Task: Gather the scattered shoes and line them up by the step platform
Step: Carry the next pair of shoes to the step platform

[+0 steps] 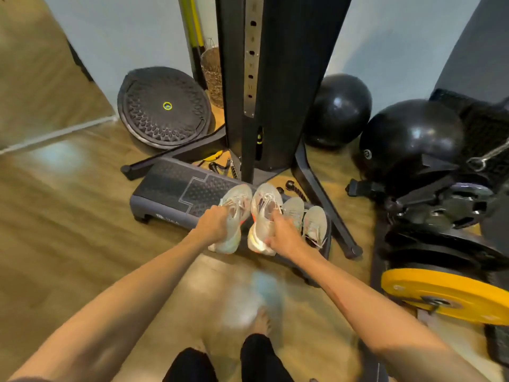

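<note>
Standing over the wooden floor, the person reaches both arms forward, a pale shoe in each grip. The left hand curls round the left shoe; the right hand pinches the right shoe near its collar. Both shoes point away, long axes side by side, hanging over the near edge of the step platform. Just right of them, nearer the right hand, two more shoes already sit in a row
</note>
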Tool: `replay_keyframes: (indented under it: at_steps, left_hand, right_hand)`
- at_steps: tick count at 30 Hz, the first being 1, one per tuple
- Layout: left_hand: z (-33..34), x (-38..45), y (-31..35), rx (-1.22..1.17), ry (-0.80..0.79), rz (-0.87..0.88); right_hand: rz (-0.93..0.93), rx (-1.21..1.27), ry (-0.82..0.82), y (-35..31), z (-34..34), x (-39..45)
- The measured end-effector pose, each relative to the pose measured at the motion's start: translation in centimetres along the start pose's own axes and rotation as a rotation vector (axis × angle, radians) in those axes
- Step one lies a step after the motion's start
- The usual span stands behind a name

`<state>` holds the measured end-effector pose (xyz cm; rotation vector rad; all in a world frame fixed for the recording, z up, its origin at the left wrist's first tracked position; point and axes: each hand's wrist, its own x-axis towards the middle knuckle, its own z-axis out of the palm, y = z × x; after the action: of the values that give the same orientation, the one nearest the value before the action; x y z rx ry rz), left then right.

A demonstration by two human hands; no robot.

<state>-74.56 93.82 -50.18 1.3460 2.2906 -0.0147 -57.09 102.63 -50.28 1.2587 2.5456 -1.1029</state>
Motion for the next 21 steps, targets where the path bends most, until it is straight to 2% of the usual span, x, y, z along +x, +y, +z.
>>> replay_keyframes:
  at_steps: [4, 11, 15, 21]
  left_hand:
    - [4.3, 5.4, -1.1, -0.107, 0.026, -0.087]
    - [11.1, 14.3, -3.3, -0.240, 0.120, -0.057]
    - [15.1, 19.6, -3.7, -0.245, 0.102, 0.006]
    - [21.6, 23.0, -4.3, -0.165, 0.006, -0.059]
  right_hand:
    - [0.100, -0.008, 0.027, 3.5, 2.9, 6.4]
    - [0.142, -0.136, -0.001, 8.4, 9.9, 14.0]
    - [0.165, -0.157, 0.004, 11.6, 13.0, 17.5]
    - [0.127, -0.258, -0.011, 13.8, 18.9, 19.4]
